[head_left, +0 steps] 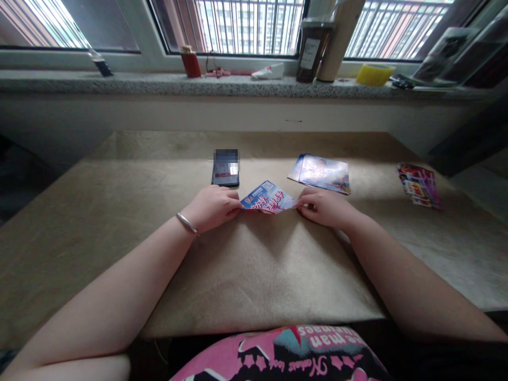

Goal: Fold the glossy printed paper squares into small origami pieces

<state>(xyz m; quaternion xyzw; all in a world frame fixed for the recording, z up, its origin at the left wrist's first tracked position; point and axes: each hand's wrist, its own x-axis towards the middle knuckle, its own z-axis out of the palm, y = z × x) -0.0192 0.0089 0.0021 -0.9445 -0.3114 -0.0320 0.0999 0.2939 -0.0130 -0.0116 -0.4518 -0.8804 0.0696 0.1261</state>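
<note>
Between my two hands is a partly folded printed leaflet [266, 198], blue with red and white lettering and a QR code near its upper corner. My left hand [217, 207], with a silver bangle at the wrist, pinches its left corner. The right corner is pinched by my right hand [323, 207]. Just beyond my left hand lies a smartphone [226, 168] with its screen lit. A stack of pale blue and pink leaflets [322, 172] rests beyond my right hand.
Several red and pink printed cards [419, 185] lie fanned on the table's right side. Along the granite windowsill [146, 84] stand a red bottle [191, 62], a dark lidded jar [312, 52] and a roll of yellow tape [374, 75]. The tan tabletop [222, 286] ends near my body.
</note>
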